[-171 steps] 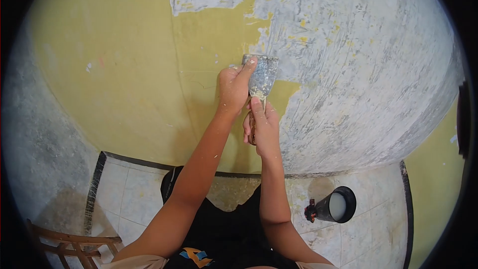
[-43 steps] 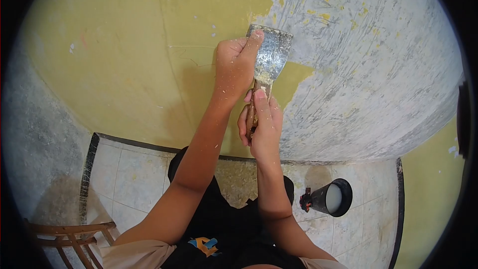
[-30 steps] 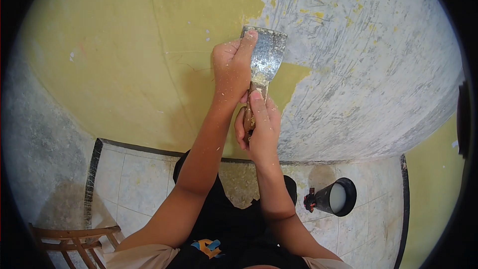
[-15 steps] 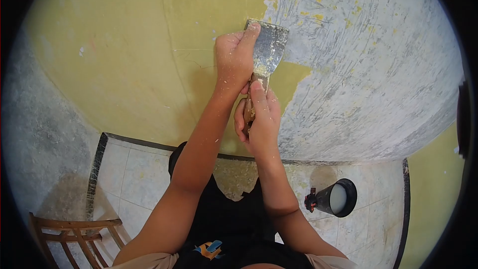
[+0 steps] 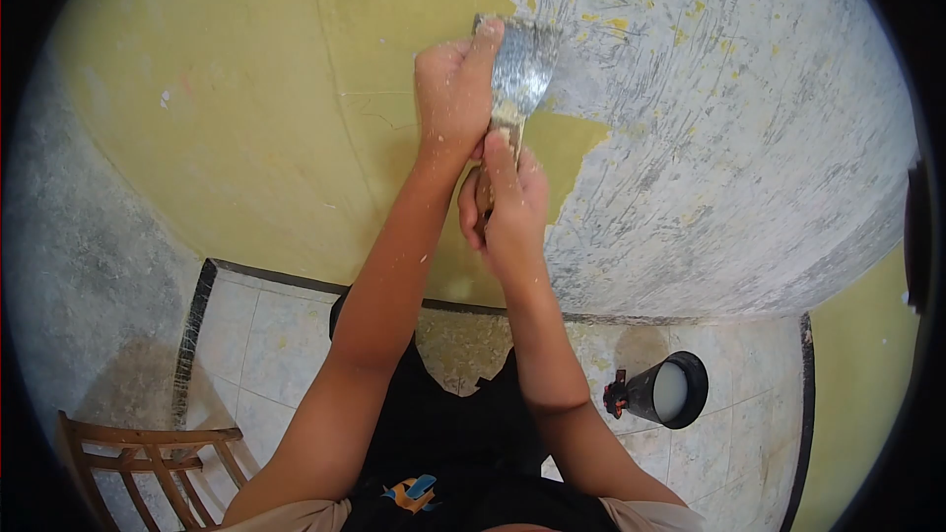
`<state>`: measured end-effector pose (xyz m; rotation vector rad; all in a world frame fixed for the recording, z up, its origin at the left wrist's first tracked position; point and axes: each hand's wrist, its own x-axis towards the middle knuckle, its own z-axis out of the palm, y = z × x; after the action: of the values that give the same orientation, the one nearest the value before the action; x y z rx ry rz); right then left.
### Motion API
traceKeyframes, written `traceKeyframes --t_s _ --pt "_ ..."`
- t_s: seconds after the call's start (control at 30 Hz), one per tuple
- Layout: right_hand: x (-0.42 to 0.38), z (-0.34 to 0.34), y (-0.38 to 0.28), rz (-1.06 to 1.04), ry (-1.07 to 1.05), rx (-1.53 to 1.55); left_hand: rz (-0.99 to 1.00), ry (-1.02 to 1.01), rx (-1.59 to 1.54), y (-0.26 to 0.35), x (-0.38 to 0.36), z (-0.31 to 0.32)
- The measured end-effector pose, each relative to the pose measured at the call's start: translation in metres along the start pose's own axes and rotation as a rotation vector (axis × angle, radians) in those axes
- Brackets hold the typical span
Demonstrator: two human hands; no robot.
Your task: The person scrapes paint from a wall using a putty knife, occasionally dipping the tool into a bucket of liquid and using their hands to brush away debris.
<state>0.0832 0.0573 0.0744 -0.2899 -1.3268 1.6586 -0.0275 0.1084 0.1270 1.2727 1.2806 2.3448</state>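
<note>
A wide-bladed paint scraper [image 5: 527, 64] lies against the wall at the border between yellow paint [image 5: 394, 30] and bared grey plaster [image 5: 670, 167]. Its metal blade points up and is flecked with paint crumbs. My right hand [image 5: 517, 212] is wrapped round the wooden handle, thumb along its front. Higher up, my left hand [image 5: 453, 94] grips the blade's left edge with the thumb on its face; its other fingers are mostly hidden. Pale flakes cling to both my hands and my left forearm. A patch of yellow paint shows right of the handle.
On the tiled floor at the right stands a black bucket [image 5: 696, 389] with whitish liquid, a small dark-and-red object [image 5: 615, 394] beside it. A wooden chair [image 5: 148, 438] is at lower left. Dark skirting [image 5: 286, 278] runs along the wall's foot.
Both my hands and the scraper have moved up and slightly left along the wall. The grip of each hand is the same.
</note>
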Motion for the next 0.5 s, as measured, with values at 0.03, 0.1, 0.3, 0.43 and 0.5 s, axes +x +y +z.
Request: traceKeyframes --t_s 0.03,0.1,0.3,0.43,0.5 --pt "0.007 0.002 -0.007 -0.025 -0.016 0.005 0.000 -0.001 -0.006 0.004 0.010 0.002" --pt "0.009 0.004 -0.012 -0.048 -0.033 0.013 -0.002 0.000 -0.009 0.010 0.014 0.003" --pt "-0.008 -0.007 0.006 -0.008 0.010 -0.011 -0.037 -0.054 0.150 -0.004 -0.010 -0.007" --pt "-0.011 -0.019 0.010 0.056 0.019 -0.034 -0.029 -0.112 -0.080 -0.016 -0.017 -0.006" --pt "-0.009 -0.024 0.013 0.064 0.022 -0.047 -0.035 -0.136 -0.135 -0.012 -0.018 -0.010"
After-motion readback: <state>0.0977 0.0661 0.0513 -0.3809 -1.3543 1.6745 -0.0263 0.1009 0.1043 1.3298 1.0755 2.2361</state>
